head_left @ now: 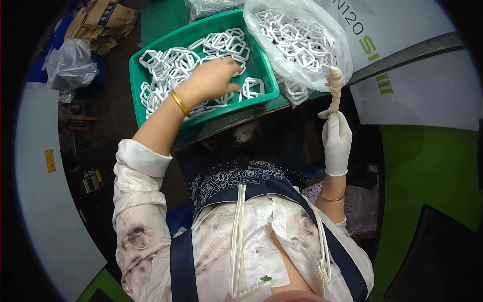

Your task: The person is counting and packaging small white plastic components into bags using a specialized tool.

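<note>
My bare left hand, a gold bangle at its wrist, reaches over the green plastic bin. Its fingers and thumb are apart, and nothing shows between them. White plastic frame-shaped pieces lie heaped in the bin around that hand. One such white frame sits just to the right of my thumb. My right hand, in a white glove, is closed on the lower end of a cream-coloured, knobbly stick-like thing. It stands upright with a rounded top; its exact kind is unclear.
A clear plastic bag full of white frames stands right of the bin on a green-topped table. Another bag lies behind. White machine panels rise at the right. Cardboard and crumpled plastic are at the far left.
</note>
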A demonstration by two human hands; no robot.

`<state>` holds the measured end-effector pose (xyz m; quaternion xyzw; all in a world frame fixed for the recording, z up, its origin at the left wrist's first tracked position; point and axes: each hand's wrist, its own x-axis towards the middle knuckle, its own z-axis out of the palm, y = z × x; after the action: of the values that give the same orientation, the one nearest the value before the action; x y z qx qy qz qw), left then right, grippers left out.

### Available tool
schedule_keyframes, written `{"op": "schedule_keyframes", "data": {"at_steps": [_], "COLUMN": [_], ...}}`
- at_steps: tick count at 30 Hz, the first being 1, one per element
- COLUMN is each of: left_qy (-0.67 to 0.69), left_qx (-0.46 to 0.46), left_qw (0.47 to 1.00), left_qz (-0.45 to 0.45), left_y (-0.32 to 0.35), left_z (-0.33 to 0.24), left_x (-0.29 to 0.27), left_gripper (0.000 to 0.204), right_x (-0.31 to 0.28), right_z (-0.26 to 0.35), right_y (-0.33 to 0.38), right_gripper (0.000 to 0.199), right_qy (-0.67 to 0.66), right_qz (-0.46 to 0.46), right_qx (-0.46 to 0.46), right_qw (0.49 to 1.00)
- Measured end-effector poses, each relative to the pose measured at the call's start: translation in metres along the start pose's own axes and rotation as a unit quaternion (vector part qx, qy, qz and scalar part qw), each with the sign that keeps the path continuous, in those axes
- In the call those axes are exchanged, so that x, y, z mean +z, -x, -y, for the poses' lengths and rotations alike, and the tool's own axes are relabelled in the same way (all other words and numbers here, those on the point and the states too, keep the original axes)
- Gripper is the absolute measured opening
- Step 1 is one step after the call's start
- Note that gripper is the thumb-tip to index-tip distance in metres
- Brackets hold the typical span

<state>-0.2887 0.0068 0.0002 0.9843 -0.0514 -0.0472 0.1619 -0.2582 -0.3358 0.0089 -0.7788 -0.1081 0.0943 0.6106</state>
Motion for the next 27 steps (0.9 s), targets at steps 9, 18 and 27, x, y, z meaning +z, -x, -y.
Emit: {"op": "schedule_keyframes", "data": {"at_steps": [9,18,27], "left_qy": [-0.013,0.073,0.128], "left_qx": [0.02,-0.085,-0.093], "left_qw": [0.999,0.993,0.987], "left_qz": [0.039,0.03,0.029], "left_y": [-0.012,-0.025,-0.025], "left_z": [-0.001,-0.03,0.008], "left_x": [0.019,0.02,0.016], "left_gripper": [0.023,0.043,0.023], "right_x": [0.003,0.006,0.004], "right_z": [0.002,-0.001,-0.003], "right_y": [0.003,0.005,0.007], "right_gripper": [0.034,0.033,0.032], "right_qy": [0.01,0.026,0.015], "right_qz": [0.003,0.01,0.007], "right_qx": [0.005,0.008,0.013], "right_qw": [1.0,1.0,1.0]}}
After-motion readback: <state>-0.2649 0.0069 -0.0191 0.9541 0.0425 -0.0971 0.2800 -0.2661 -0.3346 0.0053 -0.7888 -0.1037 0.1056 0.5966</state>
